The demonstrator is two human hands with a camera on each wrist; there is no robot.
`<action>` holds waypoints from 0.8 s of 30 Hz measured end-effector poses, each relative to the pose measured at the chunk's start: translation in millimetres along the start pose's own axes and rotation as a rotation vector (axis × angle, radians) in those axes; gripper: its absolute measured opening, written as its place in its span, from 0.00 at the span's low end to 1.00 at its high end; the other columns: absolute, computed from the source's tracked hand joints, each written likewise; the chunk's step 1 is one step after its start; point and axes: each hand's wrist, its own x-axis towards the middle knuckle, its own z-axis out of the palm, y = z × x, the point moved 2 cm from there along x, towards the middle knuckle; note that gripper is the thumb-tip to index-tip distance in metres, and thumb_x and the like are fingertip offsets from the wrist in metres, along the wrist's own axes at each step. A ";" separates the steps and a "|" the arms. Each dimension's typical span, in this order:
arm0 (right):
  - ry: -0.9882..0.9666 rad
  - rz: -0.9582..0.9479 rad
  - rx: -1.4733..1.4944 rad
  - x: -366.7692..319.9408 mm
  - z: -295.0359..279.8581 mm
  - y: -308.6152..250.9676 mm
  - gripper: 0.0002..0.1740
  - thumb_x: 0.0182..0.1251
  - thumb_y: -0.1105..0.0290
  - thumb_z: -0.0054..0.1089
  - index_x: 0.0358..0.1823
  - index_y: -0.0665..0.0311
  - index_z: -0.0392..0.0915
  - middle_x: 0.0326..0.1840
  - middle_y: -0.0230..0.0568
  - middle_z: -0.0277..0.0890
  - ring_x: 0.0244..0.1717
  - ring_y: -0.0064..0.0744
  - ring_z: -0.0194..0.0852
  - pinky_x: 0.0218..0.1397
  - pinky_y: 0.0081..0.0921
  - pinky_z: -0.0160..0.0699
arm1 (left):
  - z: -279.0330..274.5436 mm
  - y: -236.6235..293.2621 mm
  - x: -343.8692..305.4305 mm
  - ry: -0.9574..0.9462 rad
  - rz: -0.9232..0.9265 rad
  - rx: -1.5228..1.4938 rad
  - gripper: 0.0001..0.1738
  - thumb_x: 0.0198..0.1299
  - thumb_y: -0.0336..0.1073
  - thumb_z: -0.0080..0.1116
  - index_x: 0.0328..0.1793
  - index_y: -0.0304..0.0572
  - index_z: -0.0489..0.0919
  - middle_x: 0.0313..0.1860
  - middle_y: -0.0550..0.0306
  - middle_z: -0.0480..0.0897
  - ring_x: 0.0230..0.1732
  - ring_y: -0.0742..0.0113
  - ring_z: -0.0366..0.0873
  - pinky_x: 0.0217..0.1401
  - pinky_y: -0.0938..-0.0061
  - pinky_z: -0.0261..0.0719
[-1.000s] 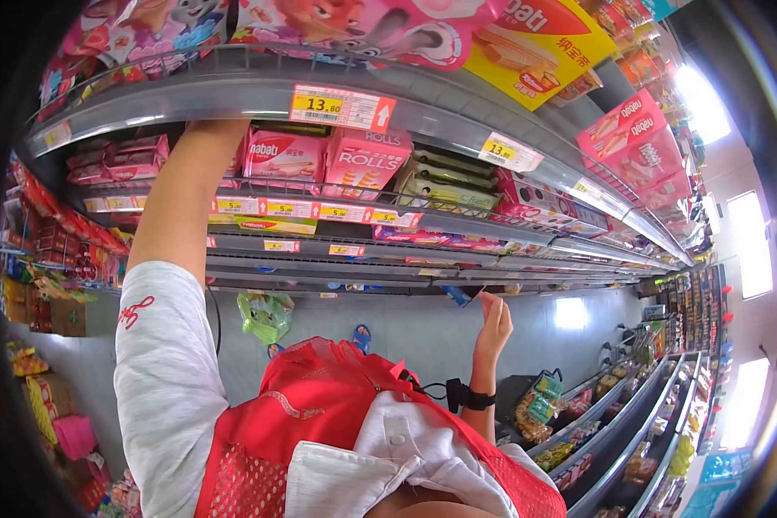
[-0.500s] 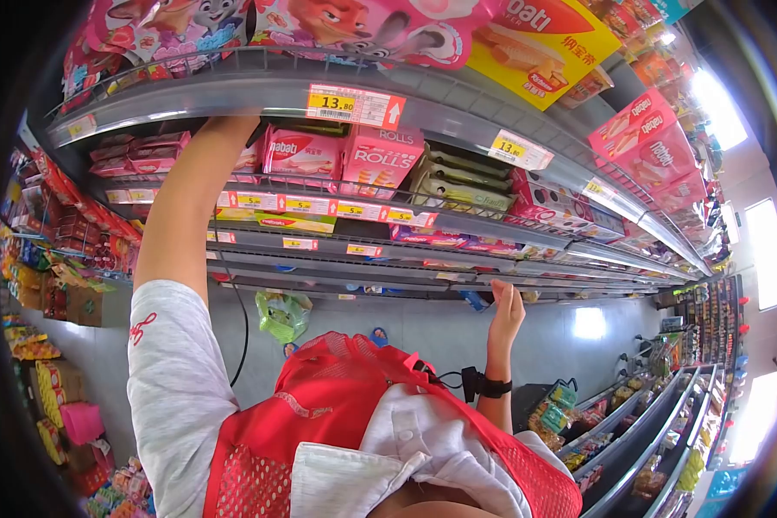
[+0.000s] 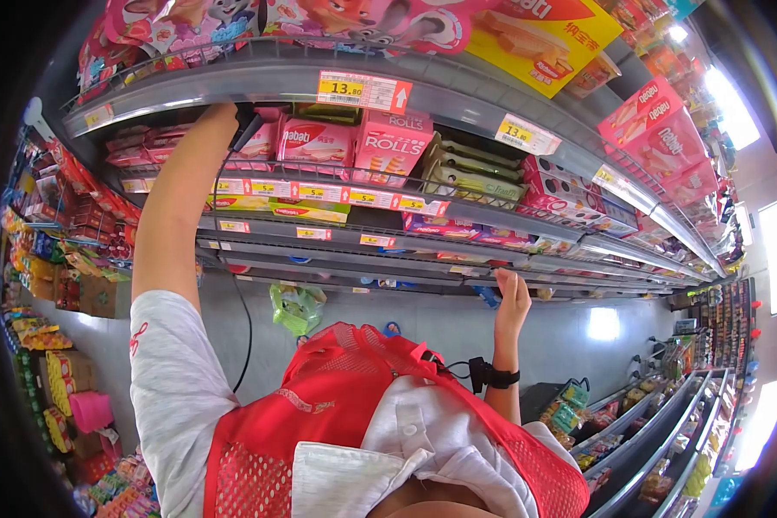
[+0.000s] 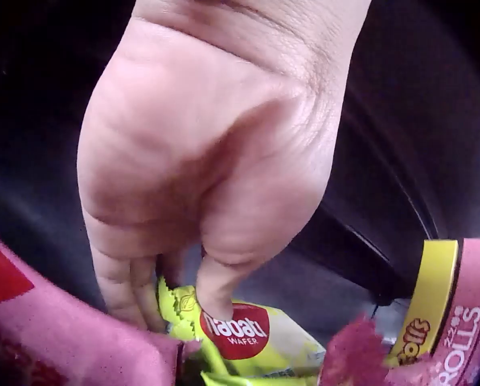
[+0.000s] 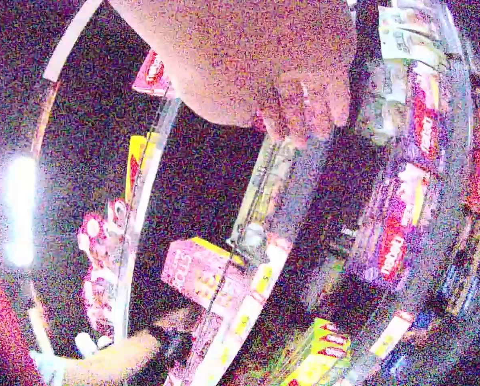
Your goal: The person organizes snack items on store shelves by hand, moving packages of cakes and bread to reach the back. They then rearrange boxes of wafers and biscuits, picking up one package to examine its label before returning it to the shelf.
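My left hand (image 4: 196,153) reaches down among snack packs in the left wrist view. Its thumb and fingers pinch the crimped end of a yellow-green nabati wafer packet (image 4: 284,342). Pink packaging (image 4: 87,322) lies beside the fingers, and a ROLLS box (image 4: 465,314) stands to the right. In the head view the left forearm (image 3: 177,198) goes in under the upper shelf, which hides the fingers. My right hand (image 3: 513,298) hangs in front of the lower shelves with fingers loosely curled and nothing in them.
Pink nabati packs (image 3: 317,147) and green packs (image 3: 475,173) line the shelf behind a wire rail. The upper shelf's edge (image 3: 259,91) runs just above the left wrist. On the floor is a green plastic bag (image 3: 296,308); another rack (image 3: 665,432) stands at right.
The head view has shifted, so the shelves appear further right and slightly lower. The left wrist has come out a little, showing its black strap. The right hand stays loosely curled.
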 end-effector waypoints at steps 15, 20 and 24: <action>-0.010 -0.028 0.021 1.8 7.1 -1.7 0.18 0.84 0.64 0.51 0.51 0.72 0.84 0.46 0.41 0.87 0.51 0.26 0.83 0.62 0.25 0.78 | 23.0 89.2 -32.0 0.360 0.210 0.347 0.24 0.67 0.31 0.55 0.69 0.36 0.77 0.65 0.32 0.80 0.67 0.37 0.77 0.67 0.53 0.76; -0.040 -0.060 -0.037 19.2 13.9 -24.8 0.14 0.82 0.67 0.55 0.55 0.71 0.82 0.49 0.40 0.87 0.51 0.24 0.82 0.61 0.24 0.77 | 39.2 175.3 -108.7 0.773 0.098 0.171 0.22 0.61 0.24 0.54 0.63 0.37 0.77 0.60 0.37 0.81 0.62 0.37 0.76 0.67 0.48 0.72; -0.061 -0.211 0.107 59.4 21.0 -29.2 0.14 0.80 0.70 0.57 0.59 0.70 0.80 0.59 0.46 0.83 0.57 0.29 0.82 0.63 0.28 0.78 | 102.8 242.1 -149.1 0.950 0.193 -0.180 0.16 0.61 0.22 0.56 0.56 0.37 0.77 0.51 0.43 0.81 0.54 0.41 0.75 0.62 0.53 0.73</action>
